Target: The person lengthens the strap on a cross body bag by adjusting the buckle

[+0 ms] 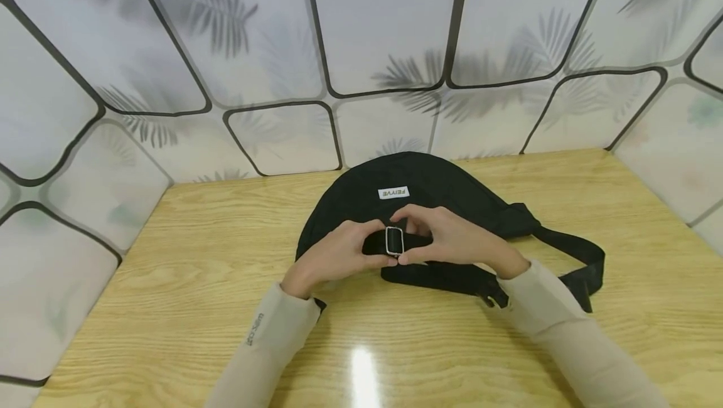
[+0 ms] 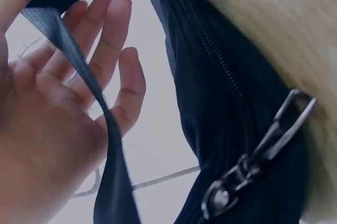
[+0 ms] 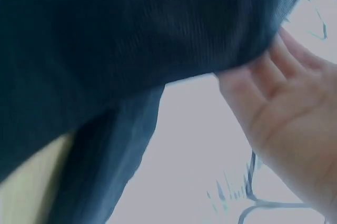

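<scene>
- At the centre of the head view, directly between the two hands: metal slider buckle (image 1: pixel 402 241), threaded on black strap (image 1: pixel 416 241)
- Key relation: buckle frame taller than wide, long axis roughly front to back and crosswise to the strap, which runs left to right; the buckle lies to the right of the left grip and to the left of the right grip
- Left grip (image 1: pixel 337 251): grasping, thumb and forefinger set at the lower and upper left of the frame; judged the nearer hand by a slight margin
- Right grip (image 1: pixel 454 238): grasping the strap, by appearance; fingers curved around it, thumb tip at the lower right corner of the frame; exact finger contact behind the webbing cannot be told
- Immediately behind: black bag (image 1: pixel 446 185), curved edge to the rear, white label (image 1: pixel 393 193) reading upside down; metal zip pull (image 2: pixel 273 142) visible in the left wrist view
- Nearer the right sleeve (image 1: pixel 545 301): black clip (image 1: pixel 492 297) beside the forearm
- Support: wood-grain worktop (image 1: pixel 192 307), bounded at the rear by patterned wall (image 1: pixel 277 37)
</scene>
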### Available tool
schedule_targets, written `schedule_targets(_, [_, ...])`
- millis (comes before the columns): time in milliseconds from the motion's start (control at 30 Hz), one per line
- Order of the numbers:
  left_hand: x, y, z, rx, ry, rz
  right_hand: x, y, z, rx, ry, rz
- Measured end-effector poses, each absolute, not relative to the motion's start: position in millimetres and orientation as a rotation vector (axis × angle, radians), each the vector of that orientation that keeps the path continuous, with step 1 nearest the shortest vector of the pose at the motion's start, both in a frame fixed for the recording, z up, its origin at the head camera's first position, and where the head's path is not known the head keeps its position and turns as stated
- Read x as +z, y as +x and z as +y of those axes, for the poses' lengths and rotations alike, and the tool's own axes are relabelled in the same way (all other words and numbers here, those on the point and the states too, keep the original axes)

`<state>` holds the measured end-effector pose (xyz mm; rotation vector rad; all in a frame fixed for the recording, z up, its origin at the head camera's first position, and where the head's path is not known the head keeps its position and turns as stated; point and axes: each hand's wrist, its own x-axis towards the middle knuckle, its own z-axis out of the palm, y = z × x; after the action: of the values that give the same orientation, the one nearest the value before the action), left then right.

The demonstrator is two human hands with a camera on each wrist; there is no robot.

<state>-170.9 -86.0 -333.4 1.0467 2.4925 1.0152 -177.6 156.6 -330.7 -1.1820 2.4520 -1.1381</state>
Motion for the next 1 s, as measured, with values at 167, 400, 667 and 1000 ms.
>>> schedule_targets(167, [-332.1, -171.6, -89.3, 0.984, 1.084, 2.538, -326.4, -183.1, 176.7, -1.043, -1.043, 2.323])
schedule_targets(400, [-332.6, -171.9, -92.6, 1.049, 1.105, 2.517, -331.0, -193.0, 186.7, -1.281, -1.008, 2.157])
schedule_targets(667, [-332.9, -170.1, -91.3, 1.138, 1.096, 2.499, -332.6, -193.6, 182.5, -1.400, -0.895, 2.130])
schedule_targets(1000, [-328.8, -169.1, -90.9, 1.116, 1.085, 2.515, -333.1, -192.4, 181.8, -1.376, -0.869, 2.105])
